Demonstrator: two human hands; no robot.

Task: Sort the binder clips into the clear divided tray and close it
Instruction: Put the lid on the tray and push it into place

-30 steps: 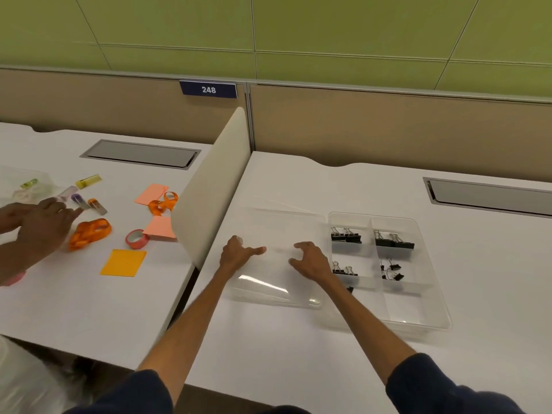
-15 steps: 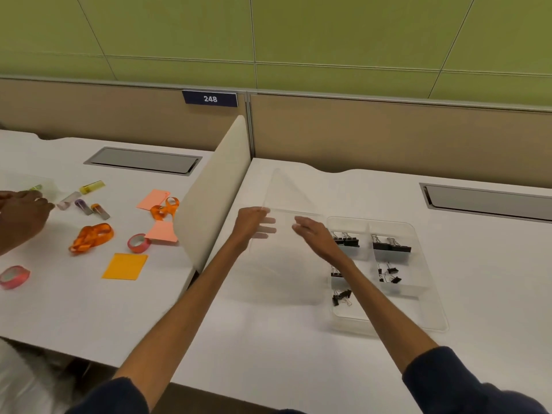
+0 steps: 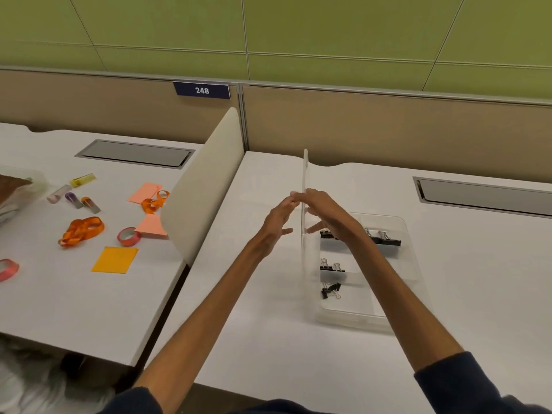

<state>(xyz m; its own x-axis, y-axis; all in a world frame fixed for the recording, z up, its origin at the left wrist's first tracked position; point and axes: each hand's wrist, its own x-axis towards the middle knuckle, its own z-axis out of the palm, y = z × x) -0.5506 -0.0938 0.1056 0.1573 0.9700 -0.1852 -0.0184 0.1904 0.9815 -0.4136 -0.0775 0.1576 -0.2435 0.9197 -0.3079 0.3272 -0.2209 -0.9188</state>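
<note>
The clear lid (image 3: pixel 305 171) stands upright at the tray's (image 3: pixel 413 264) 9 o'clock edge, pressed between the left hand (image 3: pixel 279 222) and right hand (image 3: pixel 328 216), fingers straight. It looks light, stiff and slippery, and is best gripped at its rim.

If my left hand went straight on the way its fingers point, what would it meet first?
The upright clear lid; the left hand looks almost touching it, though depth is unclear. The right hand lies just beyond.
</note>
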